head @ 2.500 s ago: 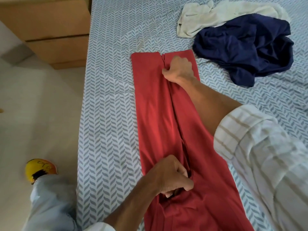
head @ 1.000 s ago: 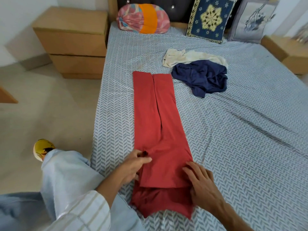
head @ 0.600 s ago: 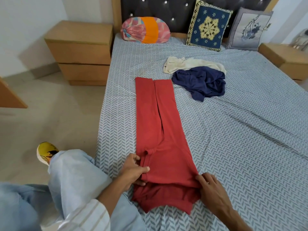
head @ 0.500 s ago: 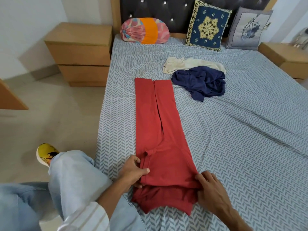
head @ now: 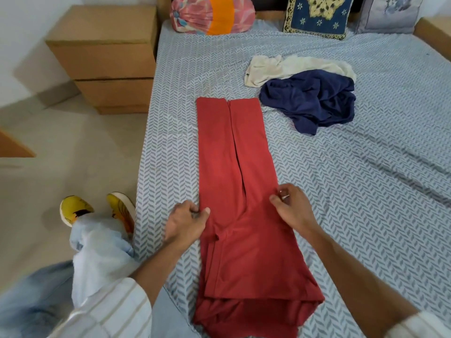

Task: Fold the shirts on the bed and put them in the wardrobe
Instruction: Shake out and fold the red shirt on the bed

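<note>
A red shirt (head: 234, 167) lies lengthwise on the bed (head: 366, 191), its sides folded in to make a long narrow strip. My left hand (head: 186, 222) pinches the strip's left edge about halfway along. My right hand (head: 291, 207) pinches the right edge at the same height. A crumpled navy shirt (head: 314, 101) lies further up the bed to the right. A cream shirt (head: 292, 68) lies bunched just behind it, partly under it. No wardrobe is in view.
A wooden bedside cabinet (head: 107, 59) stands left of the bed's head. A pink and orange bolster (head: 212, 14) and two cushions (head: 317, 17) line the headboard. My legs and yellow shoes (head: 97, 211) are on the floor by the bed's left edge.
Both hands have left the near end of the red shirt and moved up to grip its two side edges around the middle. The view has tilted down and closer.
</note>
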